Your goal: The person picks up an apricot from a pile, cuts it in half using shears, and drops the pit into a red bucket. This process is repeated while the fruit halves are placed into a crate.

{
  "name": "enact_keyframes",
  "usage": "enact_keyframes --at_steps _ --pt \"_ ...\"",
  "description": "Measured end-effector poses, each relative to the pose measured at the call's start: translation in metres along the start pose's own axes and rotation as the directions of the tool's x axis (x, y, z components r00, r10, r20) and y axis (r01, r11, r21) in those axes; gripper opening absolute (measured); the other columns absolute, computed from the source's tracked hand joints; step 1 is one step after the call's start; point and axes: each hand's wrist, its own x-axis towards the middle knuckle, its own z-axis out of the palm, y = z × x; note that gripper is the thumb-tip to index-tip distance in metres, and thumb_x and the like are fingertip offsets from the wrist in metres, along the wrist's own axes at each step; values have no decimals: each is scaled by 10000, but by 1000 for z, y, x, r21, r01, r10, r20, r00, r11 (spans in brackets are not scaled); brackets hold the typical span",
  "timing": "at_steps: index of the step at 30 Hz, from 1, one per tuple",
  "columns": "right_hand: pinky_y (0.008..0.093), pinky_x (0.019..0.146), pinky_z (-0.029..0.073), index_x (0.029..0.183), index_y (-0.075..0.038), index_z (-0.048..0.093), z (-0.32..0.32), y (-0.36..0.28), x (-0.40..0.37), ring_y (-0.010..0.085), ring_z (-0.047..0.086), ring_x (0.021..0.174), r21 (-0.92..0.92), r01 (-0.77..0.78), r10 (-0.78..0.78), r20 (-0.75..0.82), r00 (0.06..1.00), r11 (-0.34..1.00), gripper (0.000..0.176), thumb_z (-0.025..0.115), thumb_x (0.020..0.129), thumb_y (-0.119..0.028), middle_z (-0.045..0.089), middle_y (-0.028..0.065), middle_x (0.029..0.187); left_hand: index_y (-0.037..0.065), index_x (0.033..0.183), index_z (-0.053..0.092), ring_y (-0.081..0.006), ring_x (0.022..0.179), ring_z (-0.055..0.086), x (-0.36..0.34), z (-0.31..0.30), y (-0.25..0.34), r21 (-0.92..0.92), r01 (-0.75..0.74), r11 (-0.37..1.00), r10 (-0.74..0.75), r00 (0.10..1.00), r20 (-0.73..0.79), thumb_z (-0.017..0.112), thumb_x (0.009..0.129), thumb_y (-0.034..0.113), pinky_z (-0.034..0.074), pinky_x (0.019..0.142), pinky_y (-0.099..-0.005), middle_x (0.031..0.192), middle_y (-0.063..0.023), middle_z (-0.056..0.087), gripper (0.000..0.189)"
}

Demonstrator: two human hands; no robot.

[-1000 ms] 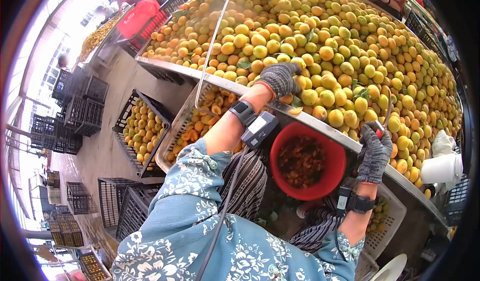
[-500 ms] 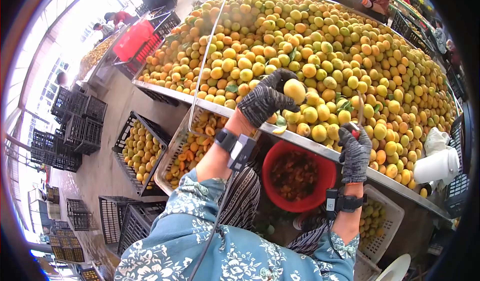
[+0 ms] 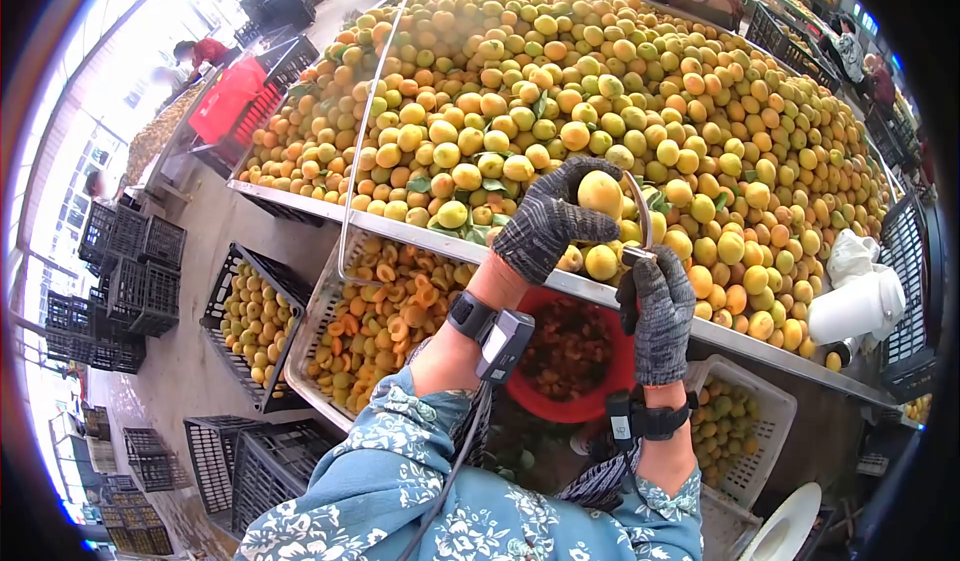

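Above piled fruit, left hand's (image 3: 558, 219) fingers curled around one yellow-orange fruit (image 3: 600, 193), right's clamped on knife (image 3: 640, 219).

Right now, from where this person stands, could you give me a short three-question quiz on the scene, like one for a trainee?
1. Multiple choice: what does the left hand hold?
A) a leaf
B) a yellow fruit
C) a paper cup
2. True or false: the red tub sits lower than the table's metal edge.
3. Short answer: which hand grips the curved blade?

Key: 1 B; 2 true; 3 the right hand.
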Motion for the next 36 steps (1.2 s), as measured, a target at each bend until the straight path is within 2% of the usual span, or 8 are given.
enact_keyframes --at_steps 4,6,11,20,29,31,35,36 --pt "182 468 299 876 -89 634 -3 3 2 19 406 528 3 -17 17 4 1000 1000 147 594 910 -226 468 -78 624 46 1093 570 -129 963 555 4 1 -1 293 -129 947 126 992 28 833 605 119 482 857 -290 1034 -41 596 560" --pt "189 356 266 972 -50 617 -5 12 5 40 365 396 -53 68 -67 28 997 996 193 522 948 -216 494 -18 562 45 1095 568 -130 962 556 6 1 -3 315 -126 941 126 992 22 834 604 120 483 854 -288 1033 -45 597 564" --pt "185 361 269 987 -52 615 -1 13 6 34 367 399 -64 89 -88 16 996 994 184 517 952 -204 493 -27 566 43 1089 565 -134 964 556 10 2 -4 340 -58 939 61 998 2 832 627 144 483 848 -288 1033 -51 596 543" --pt "177 398 273 964 -69 617 10 21 11 16 378 452 -145 96 -106 -65 992 985 139 546 945 -187 474 -60 593 44 1131 532 -133 851 611 11 4 -15 136 -4 991 2 1000 15 718 776 190 518 768 -278 941 -49 610 426" --pt "167 437 317 904 -89 571 16 21 20 6 403 509 17 21 -19 -86 996 1000 90 533 949 -157 503 -63 676 36 1159 529 -95 889 572 10 13 -22 -15 70 997 -70 997 37 656 849 243 491 802 -250 963 -25 580 394" --pt "160 439 325 901 -92 578 15 22 23 3 414 518 75 28 -23 -68 997 997 87 541 944 -158 518 -63 697 37 1093 528 -94 842 551 13 12 -30 93 19 996 -21 1000 20 685 829 192 488 731 -245 932 -22 564 344" --pt "147 452 347 904 -96 595 12 22 26 -3 433 529 192 -96 111 -72 991 977 73 563 930 -157 548 -62 722 38 1062 537 -77 836 540 18 13 -39 273 11 962 6 998 -61 605 901 277 482 776 -243 885 -4 550 297" --pt "147 456 351 906 -96 595 12 25 25 -2 437 533 153 -91 102 -61 993 984 70 564 929 -154 551 -62 727 43 1044 538 -71 822 541 21 12 -41 407 -78 910 110 992 -55 579 922 284 485 762 -236 883 -1 553 273"
